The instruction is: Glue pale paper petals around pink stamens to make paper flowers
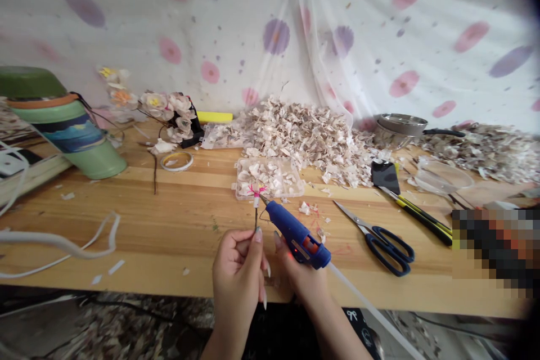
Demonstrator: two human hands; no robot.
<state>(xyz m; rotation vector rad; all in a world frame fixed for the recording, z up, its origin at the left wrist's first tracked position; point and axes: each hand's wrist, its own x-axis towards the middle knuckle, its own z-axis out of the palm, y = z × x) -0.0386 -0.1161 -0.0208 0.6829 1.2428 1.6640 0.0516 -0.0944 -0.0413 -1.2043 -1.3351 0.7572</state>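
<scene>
Between its thumb and fingers my left hand [239, 264] pinches a thin dark stem [256, 218], held upright. Pink and yellow strands [256, 190] spread from the stem's top, above a white wrapped part. My right hand [301, 275] is wrapped round the handle of a blue glue gun [295, 230] with a small red light on. The gun's nozzle points up and left, close beside the white part of the stem; whether they touch I cannot tell. Behind the stem top lies a clear plastic box [291, 180] holding pale petals.
A large heap of petals [304, 135] lies behind the box. Scissors [379, 239] and a yellow-black cutter [422, 216] are on the right. On the left stand a green flask [84, 140], a tape roll [177, 161] and finished flowers [169, 109]. A white cable [63, 242] crosses the table's left side.
</scene>
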